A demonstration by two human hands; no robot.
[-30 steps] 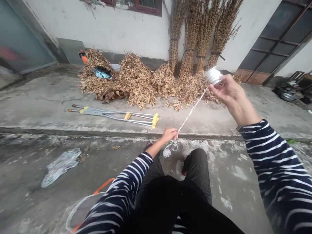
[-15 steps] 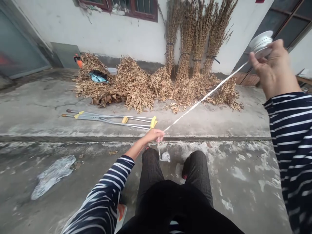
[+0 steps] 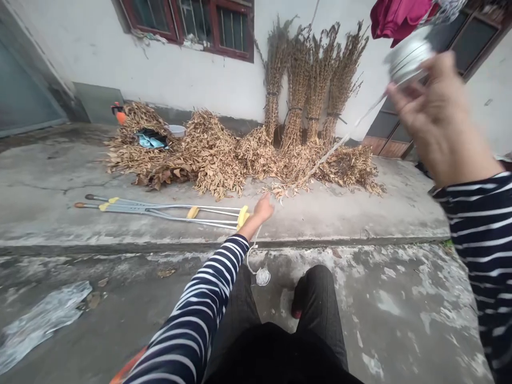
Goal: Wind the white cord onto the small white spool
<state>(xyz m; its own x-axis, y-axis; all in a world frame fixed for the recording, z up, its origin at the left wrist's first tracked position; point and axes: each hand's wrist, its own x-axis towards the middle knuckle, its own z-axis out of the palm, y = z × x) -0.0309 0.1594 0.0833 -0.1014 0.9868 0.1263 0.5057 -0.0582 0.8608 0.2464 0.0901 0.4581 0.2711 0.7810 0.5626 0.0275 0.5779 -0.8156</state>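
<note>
My right hand, raised at the upper right and blurred by motion, is closed on a white spool. From the spool a white cord runs down and left toward my left hand. That hand is closed on the cord, with its fingers partly hidden from me. Below it the cord hangs in a loose curve to a small white ball of cord on the ground, in front of my legs.
On the raised concrete step lie a pair of crutches and heaps of dried leafy stalks. Tied bundles of dry stalks lean on the wall. A clear plastic sheet is at lower left, and magenta cloth hangs at upper right.
My left hand has moved forward, away from my body, and the right hand with the spool has swung slightly left. The cord between them hangs slacker. The view has tilted up a little.
</note>
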